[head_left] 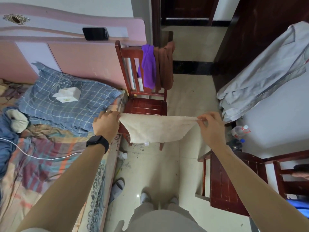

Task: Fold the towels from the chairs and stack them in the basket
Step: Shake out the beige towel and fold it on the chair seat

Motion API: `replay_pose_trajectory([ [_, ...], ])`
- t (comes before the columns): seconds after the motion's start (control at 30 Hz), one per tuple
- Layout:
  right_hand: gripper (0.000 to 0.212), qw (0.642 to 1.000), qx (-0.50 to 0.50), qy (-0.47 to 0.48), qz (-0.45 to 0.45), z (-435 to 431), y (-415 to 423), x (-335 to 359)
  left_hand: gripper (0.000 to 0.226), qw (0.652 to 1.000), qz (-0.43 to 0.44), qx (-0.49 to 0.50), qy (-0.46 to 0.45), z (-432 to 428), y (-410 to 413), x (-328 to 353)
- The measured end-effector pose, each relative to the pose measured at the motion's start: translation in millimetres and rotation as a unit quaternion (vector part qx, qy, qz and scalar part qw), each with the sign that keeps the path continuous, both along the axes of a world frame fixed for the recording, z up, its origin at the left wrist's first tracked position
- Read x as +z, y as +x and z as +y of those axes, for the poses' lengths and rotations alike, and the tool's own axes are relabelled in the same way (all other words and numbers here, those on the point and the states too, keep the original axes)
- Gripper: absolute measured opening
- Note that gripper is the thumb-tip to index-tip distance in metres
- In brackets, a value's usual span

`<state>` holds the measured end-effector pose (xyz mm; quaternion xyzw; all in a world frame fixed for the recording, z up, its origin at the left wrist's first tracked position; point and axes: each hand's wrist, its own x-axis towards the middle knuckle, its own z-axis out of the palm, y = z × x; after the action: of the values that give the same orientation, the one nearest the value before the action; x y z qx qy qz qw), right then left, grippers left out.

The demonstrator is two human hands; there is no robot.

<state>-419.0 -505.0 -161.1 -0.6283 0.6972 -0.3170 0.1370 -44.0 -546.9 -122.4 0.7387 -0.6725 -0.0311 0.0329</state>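
Note:
I hold a cream towel point(155, 128) stretched out in the air in front of a red wooden chair point(145, 104). My left hand point(106, 123) pinches its left top corner and my right hand point(211, 127) pinches its right top corner. The towel hangs down in a loose fold between them. A purple towel point(148, 66) and a brown towel point(164, 66) hang over the chair's backrest. A second red wooden chair point(224, 183) stands at my right, its seat bare. No basket is in view.
A bed point(50, 148) with a blue checked pillow point(70, 104), a white box and cables fills the left. A grey garment point(267, 72) hangs at the right, with plastic bottles point(239, 131) below it. A slipper point(117, 186) lies by the bed. Tiled floor lies between the chairs.

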Motion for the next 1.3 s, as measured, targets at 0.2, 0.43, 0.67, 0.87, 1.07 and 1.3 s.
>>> replay_pose_trajectory([
  [0.2,0.009,0.995,-0.003,0.085,-0.041,-2.6,26.1,-32.7,0.029,0.999,0.020,0.004,0.047,7.4,25.7,-36.2],
  [0.43,0.008,0.986,-0.056,0.146,-0.062,-52.3,67.2,-112.1,0.029,0.980,0.115,0.072,0.143,-54.6,61.1,-133.5],
  [0.67,0.006,0.921,-0.203,0.210,-0.256,-180.1,112.1,-226.4,0.023,0.883,0.388,0.196,0.175,-191.4,65.7,-254.9],
  [0.87,0.013,0.865,-0.283,0.172,-0.378,-296.6,131.8,-322.4,0.025,0.806,0.537,0.224,0.111,-290.4,44.1,-338.9],
  [1.07,0.076,0.879,-0.137,0.322,-0.323,-294.9,138.4,-384.7,0.061,0.864,0.406,0.110,0.275,-290.0,52.4,-412.0],
  [1.3,0.068,0.811,-0.258,0.465,-0.246,-173.8,158.4,-423.7,0.041,0.859,0.310,0.349,0.207,-179.0,52.2,-455.5],
])
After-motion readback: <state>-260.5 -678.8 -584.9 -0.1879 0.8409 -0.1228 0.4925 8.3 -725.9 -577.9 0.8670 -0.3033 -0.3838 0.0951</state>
